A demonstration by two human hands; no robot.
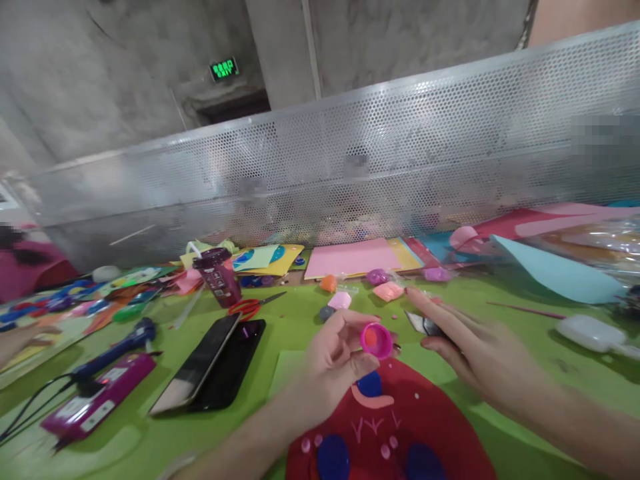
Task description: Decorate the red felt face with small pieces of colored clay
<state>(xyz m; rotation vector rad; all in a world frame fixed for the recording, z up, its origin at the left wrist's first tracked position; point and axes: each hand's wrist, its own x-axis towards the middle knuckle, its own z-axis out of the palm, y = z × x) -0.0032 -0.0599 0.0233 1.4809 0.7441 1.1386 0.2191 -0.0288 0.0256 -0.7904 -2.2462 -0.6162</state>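
My left hand (336, 363) is raised over the green table, its fingers curled round a small round pink pot (377, 341) with orange clay inside. My right hand (470, 347) reaches forward with the fingers stretched out flat, its fingertips over a small dark and white object (423, 325) lying on the table. Under both hands lies a dark red felt shape (400, 427) decorated with blue discs and pink pieces. Small lumps of clay in orange (329, 283), pink (389, 291) and purple (377, 276) sit just beyond my hands.
Two phones (213, 363) lie to the left, beside red scissors (250, 307), a dark drink cup (217, 275), a blue tool (117, 347) and a purple box with a cable (97, 400). Coloured paper sheets (353, 257) line a perforated metal screen (350, 160). A white case (590, 332) lies right.
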